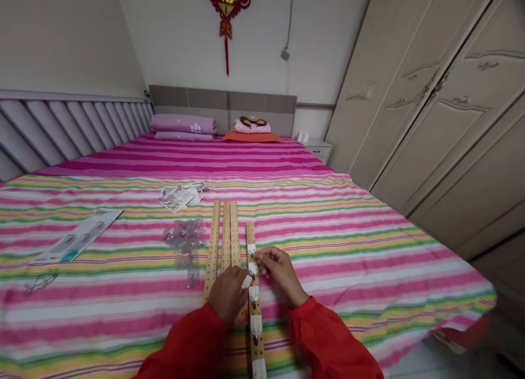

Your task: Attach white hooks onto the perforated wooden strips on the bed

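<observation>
A narrow wooden strip with rows of small holes (250, 232) lies lengthwise in front of me, with several white hooks (254, 294) spaced along it. To its left, my left hand (227, 293) pinches a small white hook (246, 282) between thumb and finger, close to the strip's edge. From the other side, my right hand (282, 270) has its thumb and fingertips pressed together beside the upper hooks; whatever may be between them is too small to make out. Three more perforated wooden strips (225, 231) lie side by side, partly hidden by my left hand.
On the striped bedspread (369, 269) are a pile of clear plastic pieces (184, 237), some small packets (178, 197), a long flat package (80, 238) and a clear crumpled piece (41, 281). Folded bedding (183, 124) lies by the headboard. A wardrobe (435, 111) stands right.
</observation>
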Demonstrator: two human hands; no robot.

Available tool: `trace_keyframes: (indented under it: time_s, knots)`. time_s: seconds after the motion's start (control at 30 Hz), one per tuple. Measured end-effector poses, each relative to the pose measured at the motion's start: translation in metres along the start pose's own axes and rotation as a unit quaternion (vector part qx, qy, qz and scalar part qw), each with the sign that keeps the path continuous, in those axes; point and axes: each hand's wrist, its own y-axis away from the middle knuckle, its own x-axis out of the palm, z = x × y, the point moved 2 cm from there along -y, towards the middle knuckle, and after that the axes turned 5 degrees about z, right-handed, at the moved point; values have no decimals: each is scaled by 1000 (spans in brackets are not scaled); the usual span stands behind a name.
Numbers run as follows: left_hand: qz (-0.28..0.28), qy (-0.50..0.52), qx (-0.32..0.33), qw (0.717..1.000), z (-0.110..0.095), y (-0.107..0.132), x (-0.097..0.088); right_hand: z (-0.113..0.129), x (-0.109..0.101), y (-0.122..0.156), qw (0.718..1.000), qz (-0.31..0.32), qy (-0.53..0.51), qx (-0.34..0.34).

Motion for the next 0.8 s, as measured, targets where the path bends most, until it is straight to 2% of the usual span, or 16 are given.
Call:
trace_keyframes:
  time_s: [0.13,0.3,0.37,0.47,0.57,0.67,0.73,0.8]
  knots:
    - [-51,149,-7,988,8,-2,2,2,-2,0,1000,5,-3,-1]
    - [-111,387,-80,912,23,-9,-12,-2,1,0,1000,16,-12,5]
    - [-144,397,-64,904,23,-10,-25,-4,3,0,1000,18,-11,9]
    - [-193,312,2,930,15,-8,-45,-4,8,2,999,34,-24,23]
    - [-193,268,61,942,4,-4,-54,0,13,5,993,73,-79,57]
    - [-177,348,48,919,0,-5,-53,8,17,9,977,133,-144,89]
    - [-167,428,13,888,2,-8,-49,13,18,11,968,160,-167,96]
    - [-148,499,-16,854,4,-12,-45,15,18,12,968,154,-177,93]
